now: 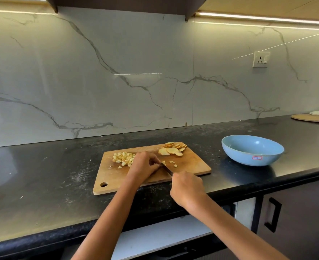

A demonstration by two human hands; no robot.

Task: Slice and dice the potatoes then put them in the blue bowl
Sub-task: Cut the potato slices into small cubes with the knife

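Note:
A wooden cutting board [192,164] lies on the black counter. A heap of diced potato [123,157] sits at its far left and a fan of potato slices [173,149] at its far right. My left hand [143,166] curls its fingers over a potato piece [163,163] mid-board, mostly hiding it. My right hand [187,186] grips the handle of a knife [167,170], whose blade lies against my left fingers. A few loose cubes [172,162] lie just right of the blade. The blue bowl [252,150] stands to the right of the board, with nothing visible inside.
The marble backsplash rises behind the counter, with a wall socket [260,60] at the right. A round wooden board and a white plate [312,117] lie at the far right. The counter's front edge runs under my forearms, with a cabinet handle [273,214] below.

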